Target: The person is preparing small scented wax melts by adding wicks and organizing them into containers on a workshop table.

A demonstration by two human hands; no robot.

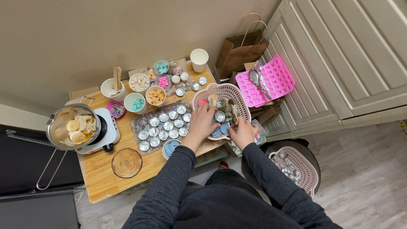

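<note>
Pink basket (231,91): oval, perforated plastic, centre of the frame at the right-hand end of a wooden table (101,178). Holds small round metal tins, some with blue or pink filling. Both hands are inside its near rim.

Left hand (202,121): lies just left of centre, palm down, fingers loosely curled and reaching over the basket's lower left edge. The fingertips sit beside a silver tin (219,116) in the basket; whether they actually grip it cannot be told.

Right hand (242,132): lower right of the basket, fingers bent inward toward the contents. It seems to pinch something small at the rim, but the item is hidden by the fingers. Both arms wear dark grey sleeves.

Tray of tins (163,125): rows of empty round metal cups, directly left of the left hand, touching distance from the basket.

Blue disc (171,147): just below the tray, near the left wrist.

Steel pot (74,126): left of frame, on a white hot plate (108,135), containing pale round chunks.

Wooden round coaster (126,163): lower left of the table, well apart from the hands.

Cups and bowls: several along the upper table edge, holding white, yellow, teal and pink pieces; one white paper cup (199,59) at top centre.

Pink silicone mould (269,80): upper right of the basket, with metal spoons lying on it.

Brown paper bag (239,51): top centre-right, against the wall.

Second pink basket (296,167): lower right, on the floor, holding more tins.
</note>
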